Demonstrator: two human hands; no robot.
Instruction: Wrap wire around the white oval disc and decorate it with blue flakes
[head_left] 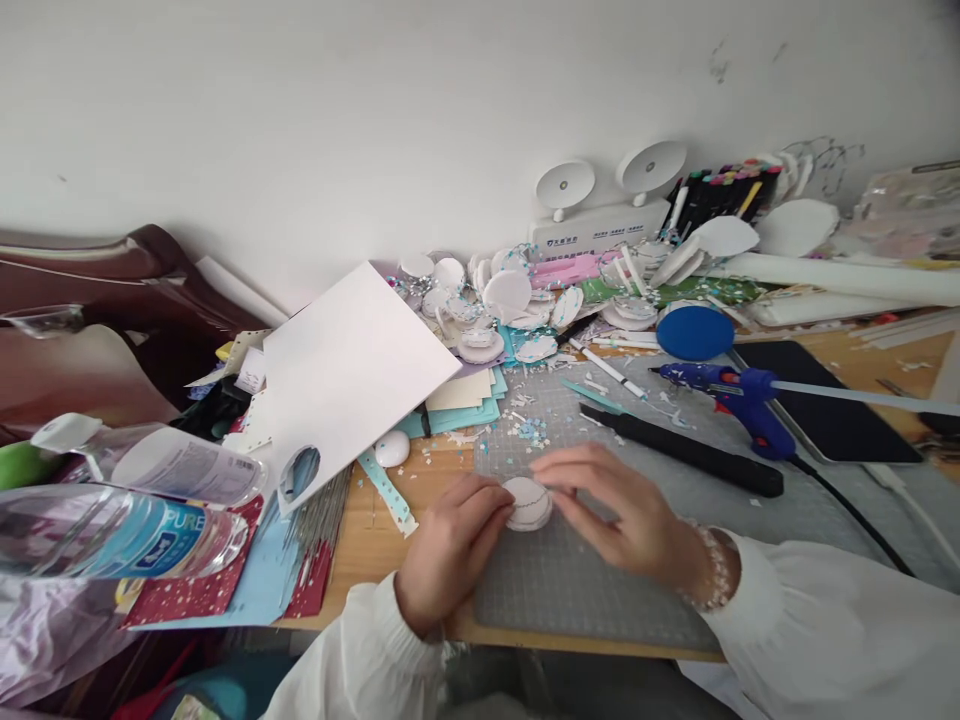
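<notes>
Filling the background, one scuffed white wall [337, 120] stands behind a crowded wooden tabletop [367, 545], partly covered by one grey gridded mat [592, 610]. One large white board [360, 360] with one round hole leans tilted over the clutter at left. Near it lie two clear plastic bottles [161, 535]; the nearer one's blue label reads "PURE", the other's print is too small to read. One white lamp [600, 230] with two round heads carries blue print, not clear enough to read. At right lies one dark tablet [840, 400], with one blue glue gun [742, 390] overlapping it. Two hands work over the mat: the left hand [454, 540] pinches the left edge of a round white disc [529, 500], while the right hand [611, 505] is curved narrow at its right side; whether that one grips anything cannot be told. The disc lies between them near the mat's left edge, one thin line crossing its top. One black cutter [690, 450] and one blue lid [695, 332] lie beyond, then scattered confetti [531, 430], too many to count.
</notes>
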